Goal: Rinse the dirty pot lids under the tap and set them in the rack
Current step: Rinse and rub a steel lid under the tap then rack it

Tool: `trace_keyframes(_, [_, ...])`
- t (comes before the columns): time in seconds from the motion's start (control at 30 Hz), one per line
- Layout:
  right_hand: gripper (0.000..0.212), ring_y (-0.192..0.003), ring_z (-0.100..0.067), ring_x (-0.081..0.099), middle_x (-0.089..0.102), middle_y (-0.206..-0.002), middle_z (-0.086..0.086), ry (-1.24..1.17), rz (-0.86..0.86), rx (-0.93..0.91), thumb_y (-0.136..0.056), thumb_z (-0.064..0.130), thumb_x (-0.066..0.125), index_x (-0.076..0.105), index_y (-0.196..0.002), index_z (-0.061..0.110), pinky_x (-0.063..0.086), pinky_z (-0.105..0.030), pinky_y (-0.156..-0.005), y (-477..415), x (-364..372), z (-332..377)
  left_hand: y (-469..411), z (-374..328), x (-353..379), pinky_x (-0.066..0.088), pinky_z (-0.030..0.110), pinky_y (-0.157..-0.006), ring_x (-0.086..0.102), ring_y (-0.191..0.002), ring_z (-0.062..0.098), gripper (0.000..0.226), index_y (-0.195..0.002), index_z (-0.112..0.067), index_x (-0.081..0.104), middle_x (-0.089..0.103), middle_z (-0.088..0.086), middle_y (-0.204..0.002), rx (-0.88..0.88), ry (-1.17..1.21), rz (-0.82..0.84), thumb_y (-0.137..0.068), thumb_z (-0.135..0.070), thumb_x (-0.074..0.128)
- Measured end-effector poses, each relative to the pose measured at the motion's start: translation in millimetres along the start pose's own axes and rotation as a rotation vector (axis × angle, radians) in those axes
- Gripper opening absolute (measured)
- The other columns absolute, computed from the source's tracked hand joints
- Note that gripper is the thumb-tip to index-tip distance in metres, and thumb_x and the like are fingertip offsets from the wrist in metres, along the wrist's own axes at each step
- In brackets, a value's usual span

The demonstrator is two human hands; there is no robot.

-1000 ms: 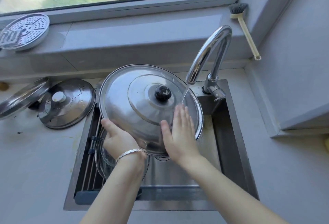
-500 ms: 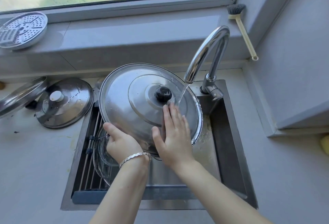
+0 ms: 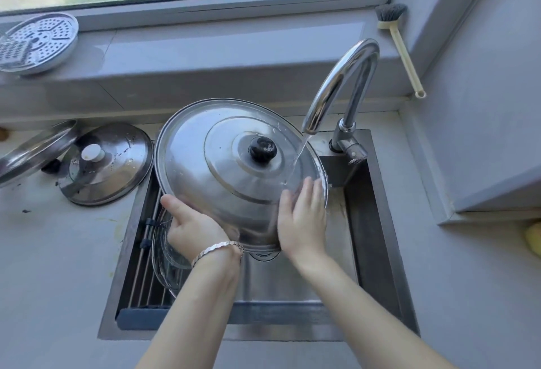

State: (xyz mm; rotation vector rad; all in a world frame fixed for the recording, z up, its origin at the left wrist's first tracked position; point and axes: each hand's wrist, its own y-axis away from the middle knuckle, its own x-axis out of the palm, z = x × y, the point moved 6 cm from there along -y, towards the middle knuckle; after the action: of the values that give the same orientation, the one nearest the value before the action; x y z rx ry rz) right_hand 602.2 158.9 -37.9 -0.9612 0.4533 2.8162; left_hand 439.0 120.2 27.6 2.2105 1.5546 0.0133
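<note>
You have one large steel lid [image 3: 205, 169] in the middle of the frame, tilted over the sink [image 3: 380, 237], black knob [image 3: 262, 149] facing you. Your left hand [image 3: 193, 228] grips its lower-left rim, thumb on top and the fingers curled out of sight beneath; one bracelet [image 3: 216, 248] circles that wrist. Your right hand [image 3: 303, 219] holds nothing: it lies flat against the lid's lower-right face, fingers straight and together. The single tap [image 3: 342, 75] is running, and its stream [image 3: 301, 149] hits the lid just above those fingertips.

Four lids in all. Besides the one you hold, one glass lid [image 3: 167, 260] stands in the rack [image 3: 140, 275] at the sink's left side, below your left hand. Two more steel lids sit on the counter [image 3: 52, 251] at centre left: a wet one with a white knob [image 3: 117, 169], and a tilted one [image 3: 35, 149] just beside it at the frame's left edge.

One perforated steamer plate [image 3: 41, 40] rests on the sill, upper left; one brush [image 3: 401, 46] leans in the corner, upper right.
</note>
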Motion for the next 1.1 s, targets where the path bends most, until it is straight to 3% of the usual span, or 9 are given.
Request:
trace_keyframes(0.1, [0.071, -0.144, -0.022, -0.011, -0.010, -0.156, -0.015, 0.027, 0.006, 0.022, -0.096, 0.043, 0.032, -0.001, -0.147, 0.005, -0.007, -0.033, -0.114, 16, 9, 0, 0, 3, 2, 0.034, 0.013, -0.059, 0.055, -0.085, 0.021, 0.057, -0.109, -0.007, 0.064, 0.062, 0.001, -0.095, 0.017, -0.013, -0.007, -0.094, -0.051, 0.031])
trace_keyframes(0.2, [0.072, -0.143, -0.026, 0.003, 0.005, -0.155, -0.019, 0.051, -0.081, 0.088, -0.095, 0.043, 0.036, 0.009, -0.146, 0.001, 0.000, -0.034, -0.114, -12, -12, -6, -1, 10, -8, 0.031, 0.013, -0.058, 0.054, -0.084, 0.021, 0.057, -0.111, -0.008, 0.063, 0.061, 0.000, -0.094, 0.032, -0.085, 0.016, -0.094, -0.051, 0.029])
trace_keyframes(0.37, [0.053, -0.140, -0.021, 0.021, 0.027, -0.152, -0.011, 0.060, -0.016, -0.076, -0.097, 0.027, 0.034, 0.027, -0.144, 0.004, 0.012, -0.031, -0.115, -69, -42, -4, -6, 19, -10, 0.032, 0.010, -0.034, 0.046, -0.056, 0.013, 0.055, -0.067, -0.006, 0.053, 0.051, -0.002, -0.063, 0.068, -0.216, 0.214, -0.094, -0.050, 0.034])
trace_keyframes(0.5, [0.044, -0.137, -0.020, 0.027, 0.035, -0.146, -0.012, 0.169, 0.199, -0.313, -0.098, 0.023, 0.035, 0.039, -0.135, 0.000, 0.015, -0.035, -0.115, -90, -35, 12, -12, 25, -6, 0.034, 0.021, -0.046, 0.044, -0.052, 0.014, 0.053, -0.055, -0.014, 0.046, 0.047, -0.001, -0.055, 0.070, -0.297, 0.332, -0.092, -0.051, 0.036])
trace_keyframes(0.63, [0.043, -0.135, -0.011, 0.022, 0.030, -0.149, -0.008, 0.016, 0.273, -0.324, -0.097, 0.019, 0.037, 0.036, -0.138, 0.006, 0.007, -0.013, -0.104, -94, -37, 23, -23, 14, 1, 0.037, 0.016, -0.041, 0.041, -0.049, 0.018, 0.054, -0.055, -0.011, 0.042, 0.044, 0.003, -0.053, 0.161, -0.301, 0.358, -0.092, -0.050, 0.036])
trace_keyframes(0.77, [0.047, -0.141, -0.022, 0.019, 0.028, -0.150, -0.010, 0.149, 0.267, -0.399, -0.095, 0.023, 0.041, 0.035, -0.139, 0.008, 0.011, -0.035, -0.113, -75, -22, 53, -20, 15, 7, 0.035, 0.016, -0.040, 0.040, -0.047, 0.021, 0.055, -0.058, -0.005, 0.043, 0.042, 0.007, -0.049, 0.253, -0.352, 0.451, -0.094, -0.046, 0.036])
trace_keyframes(0.9, [0.057, -0.144, -0.016, -0.010, -0.001, -0.158, -0.007, 0.357, 0.351, -0.572, -0.098, 0.034, 0.028, 0.011, -0.148, 0.014, -0.014, -0.034, -0.113, -18, 18, 77, -3, 21, 17, 0.031, 0.011, -0.036, 0.041, -0.048, 0.017, 0.055, -0.056, -0.002, 0.048, 0.045, 0.004, -0.048, 0.263, -0.316, 0.512, -0.095, -0.040, 0.038])
trace_keyframes(1.03, [0.051, -0.144, -0.021, 0.009, 0.021, -0.154, -0.007, 0.292, 0.298, -0.796, -0.096, 0.025, 0.034, 0.029, -0.143, 0.007, -0.006, -0.033, -0.115, 35, 18, 77, -2, 23, 24, 0.035, 0.002, -0.038, 0.054, -0.040, -0.004, 0.048, -0.057, -0.019, 0.056, 0.055, -0.013, -0.035, 0.159, -0.253, 0.528, -0.096, -0.036, 0.037])
trace_keyframes(1.1, [0.054, -0.145, -0.018, 0.007, 0.018, -0.155, -0.003, 0.358, 0.327, -0.819, -0.095, 0.031, 0.035, 0.026, -0.145, 0.011, -0.006, -0.033, -0.116, 32, 17, 70, 1, 25, 23, 0.034, 0.001, -0.038, 0.053, -0.042, -0.003, 0.049, -0.055, -0.019, 0.054, 0.054, -0.012, -0.036, 0.152, -0.258, 0.529, -0.097, -0.037, 0.036])
